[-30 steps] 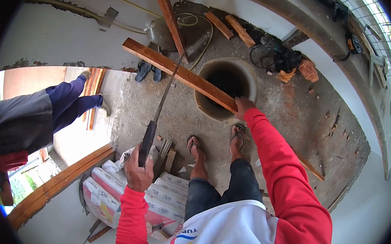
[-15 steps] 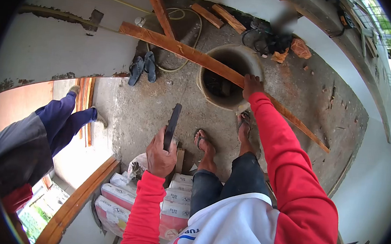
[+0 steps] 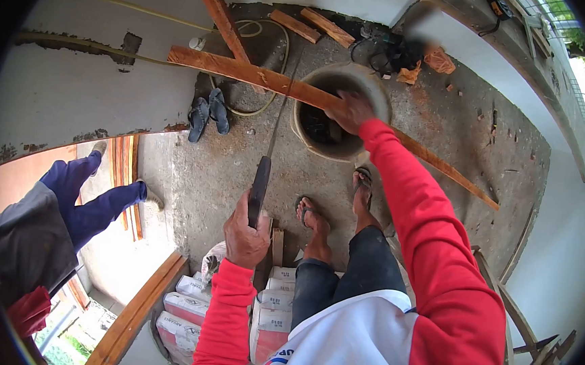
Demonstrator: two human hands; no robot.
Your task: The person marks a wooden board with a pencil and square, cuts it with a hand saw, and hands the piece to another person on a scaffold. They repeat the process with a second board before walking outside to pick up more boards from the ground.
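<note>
**Plank across the concrete ring, blade in the other hand**

Right hand (image 3: 352, 111) bears down on the plank (image 3: 233, 66) right where it crosses the concrete ring (image 3: 322, 147). Can't tell if the fingers wrap under it. Left hand (image 3: 244, 237) is closed tight round the dark handle of a long blade (image 3: 269, 137), tip aimed at the plank. The plank looks stiff, long and fairly heavy, so over the rim seems the steadiest hold. The blade looks thin and whippy, so handle only.
</note>
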